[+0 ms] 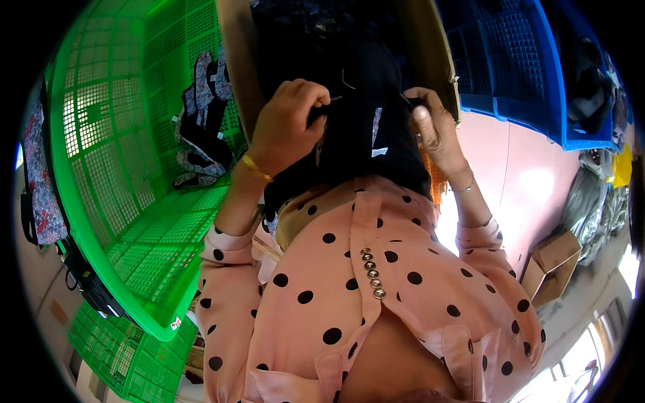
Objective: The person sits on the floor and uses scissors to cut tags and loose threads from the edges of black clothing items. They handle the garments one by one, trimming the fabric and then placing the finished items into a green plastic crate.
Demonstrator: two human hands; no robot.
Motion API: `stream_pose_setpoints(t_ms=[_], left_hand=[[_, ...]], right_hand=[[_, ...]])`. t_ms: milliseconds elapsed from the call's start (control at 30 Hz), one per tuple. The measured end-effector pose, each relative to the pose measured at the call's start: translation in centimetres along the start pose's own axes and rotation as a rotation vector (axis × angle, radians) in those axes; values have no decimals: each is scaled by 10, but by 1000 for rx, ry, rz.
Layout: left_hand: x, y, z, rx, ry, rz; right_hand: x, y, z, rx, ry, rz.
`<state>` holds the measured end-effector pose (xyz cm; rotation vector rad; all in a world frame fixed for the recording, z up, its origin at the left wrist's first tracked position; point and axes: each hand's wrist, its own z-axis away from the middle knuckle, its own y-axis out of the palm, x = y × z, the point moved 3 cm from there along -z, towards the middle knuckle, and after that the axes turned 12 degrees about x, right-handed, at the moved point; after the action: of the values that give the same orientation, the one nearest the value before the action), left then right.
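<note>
- On my left I've got a big green mesh crate (114, 195), tilted, with a small heap of dark floral clothes (201, 121) inside it.
- Below it, a second green crate (114, 349) peeks out.
- Straight ahead, a cardboard box (236, 60) with its flaps standing open.
- To the right, a blue mesh crate (517, 74).
- Lower right, a small cardboard box (551, 265) sits on the pink floor (524, 188), with silvery plastic bags (594, 208) just beside it.
</note>
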<state>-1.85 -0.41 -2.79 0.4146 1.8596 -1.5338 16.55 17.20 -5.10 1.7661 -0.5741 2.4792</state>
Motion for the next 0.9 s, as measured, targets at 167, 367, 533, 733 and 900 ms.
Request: stream_pose_setpoints(t_ms=[167,367,533,733,900], left_hand=[[-8,-13,-11,-188,115,-8],[-30,0,-29,-130,268,-214],[-30,18,-40,-41,271,-354],[-24,25,-48,73,273,-397],[-16,20,-50,138,234,-160]], right_hand=[[-12,-13,11,-29,31,306],[10,-9,10,-38,-84,656],[15,-4,7,-79,-159,774],[16,-2,4,-135,-229,886],[21,1,0,-119,-264,922]])
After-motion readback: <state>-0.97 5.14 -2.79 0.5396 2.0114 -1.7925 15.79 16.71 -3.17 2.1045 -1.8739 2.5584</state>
